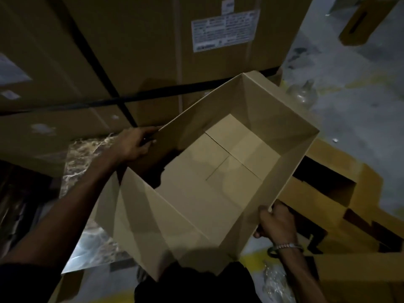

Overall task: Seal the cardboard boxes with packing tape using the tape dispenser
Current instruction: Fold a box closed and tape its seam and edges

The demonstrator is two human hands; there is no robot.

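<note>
Between two hands — left hand (133, 145), right hand (276, 221) — one open box (218, 171).

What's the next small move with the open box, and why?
Probably set the open box down and fold its top flaps shut. Both hands are occupied: the left hand grips the far-left rim, the right hand grips the near-right corner. The bottom flaps look closed inside, the near flap hangs open, and no tape dispenser is in view, so taping cannot start yet.

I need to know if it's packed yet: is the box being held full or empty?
Empty. The open cardboard box shows only its bare folded bottom flaps; the left hand and right hand grip its rim.
</note>
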